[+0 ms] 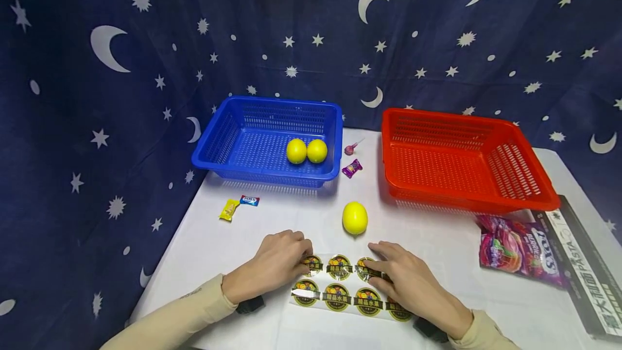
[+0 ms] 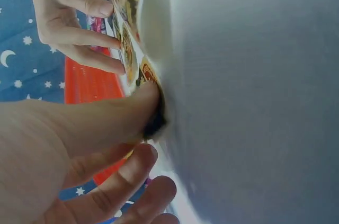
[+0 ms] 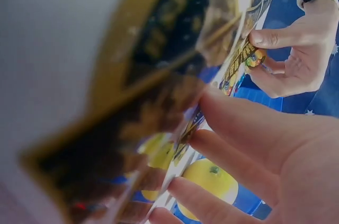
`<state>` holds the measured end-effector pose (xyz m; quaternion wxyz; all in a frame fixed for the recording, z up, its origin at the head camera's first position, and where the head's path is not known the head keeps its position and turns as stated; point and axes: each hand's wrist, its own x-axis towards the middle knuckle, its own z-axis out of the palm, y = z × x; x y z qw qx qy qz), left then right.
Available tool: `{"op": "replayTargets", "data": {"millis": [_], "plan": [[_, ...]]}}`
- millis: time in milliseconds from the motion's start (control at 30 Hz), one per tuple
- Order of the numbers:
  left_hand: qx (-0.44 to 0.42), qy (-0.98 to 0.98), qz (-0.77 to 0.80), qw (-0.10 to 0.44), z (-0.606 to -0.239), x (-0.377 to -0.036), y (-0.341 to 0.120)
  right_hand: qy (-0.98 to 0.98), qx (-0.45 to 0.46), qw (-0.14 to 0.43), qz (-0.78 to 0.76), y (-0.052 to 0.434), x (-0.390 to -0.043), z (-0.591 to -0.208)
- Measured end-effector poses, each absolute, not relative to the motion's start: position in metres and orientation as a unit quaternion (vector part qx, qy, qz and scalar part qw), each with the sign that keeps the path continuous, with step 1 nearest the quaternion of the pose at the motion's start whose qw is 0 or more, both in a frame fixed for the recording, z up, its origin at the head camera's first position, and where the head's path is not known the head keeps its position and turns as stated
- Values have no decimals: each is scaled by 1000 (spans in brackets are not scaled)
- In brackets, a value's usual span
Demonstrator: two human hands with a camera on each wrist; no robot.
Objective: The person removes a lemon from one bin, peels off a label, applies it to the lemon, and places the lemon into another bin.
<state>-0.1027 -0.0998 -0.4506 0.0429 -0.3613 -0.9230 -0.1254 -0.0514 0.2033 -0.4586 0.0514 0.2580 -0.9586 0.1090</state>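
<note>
A sheet of round gold-and-black stickers (image 1: 340,296) lies near the front edge of the white table (image 1: 233,242). My left hand (image 1: 305,257) pinches the top-left sticker (image 1: 312,264) at its edge; in the right wrist view the left hand (image 3: 259,49) lifts that sticker (image 3: 249,57) between thumb and finger. My right hand (image 1: 379,264) lies with straight fingers on the right part of the sheet and holds it down. A loose yellow lemon (image 1: 355,217) sits just beyond the sheet, between the hands.
Behind stand a blue basket (image 1: 264,102) with two lemons (image 1: 306,151) and a bare red basket (image 1: 437,115). Small candies (image 1: 352,168) lie between the baskets, and two more (image 1: 238,205) at left. At right lie a purple snack bag (image 1: 515,247) and a black pasta box (image 1: 583,263).
</note>
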Motion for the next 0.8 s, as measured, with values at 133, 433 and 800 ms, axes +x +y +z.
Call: {"op": "replayTargets", "data": {"millis": [133,433,800], "plan": [[-351,-917,-187,0,-444,-106,-101,-957,264,50,108,204,-53,-457],[-234,-810,-513,-162,-425,-153,-61,-941,216,110,234,214,-98,-439],[-194,-841,-482,-152,-434,-190,-14,-919,200,-20,339,209,-152,-443]]}}
